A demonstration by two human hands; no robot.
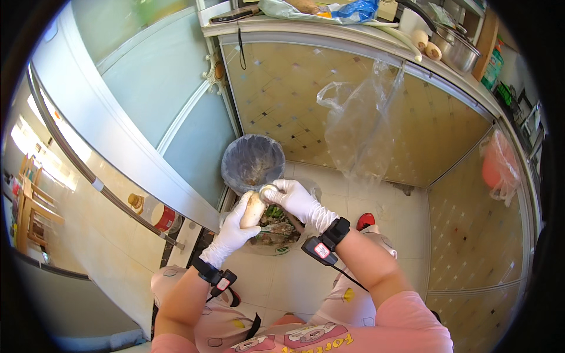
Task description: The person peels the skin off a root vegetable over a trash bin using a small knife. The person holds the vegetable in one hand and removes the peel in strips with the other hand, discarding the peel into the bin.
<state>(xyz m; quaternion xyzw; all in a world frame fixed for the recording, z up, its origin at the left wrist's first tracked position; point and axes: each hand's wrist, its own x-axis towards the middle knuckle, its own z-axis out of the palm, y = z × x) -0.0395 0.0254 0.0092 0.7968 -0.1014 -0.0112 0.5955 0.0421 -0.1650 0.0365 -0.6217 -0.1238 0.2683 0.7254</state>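
Both my hands wear white gloves and meet over the floor near a lined bin. A pale, elongated root vegetable [254, 211], perhaps lotus root, lies in the grip of my left hand [236, 227]. My right hand [293, 199] pinches a small rounded tool [268, 192] against the vegetable's upper end; its exact kind cannot be told. Just beyond the hands stands the waste bin [254, 161] with a translucent liner. Under my hands a plastic bag [276, 249] holds green and brown vegetable scraps [276, 214], partly hidden by the gloves.
On the counter [282, 25] lie a phone [235, 14], plastic bags, two pale root pieces [426, 44] and a steel pot [457, 48]. A clear bag [359, 128] hangs before the cabinet, a red-filled one [499, 165] at right. Left are a glass door [154, 84] and large bottle [154, 214].
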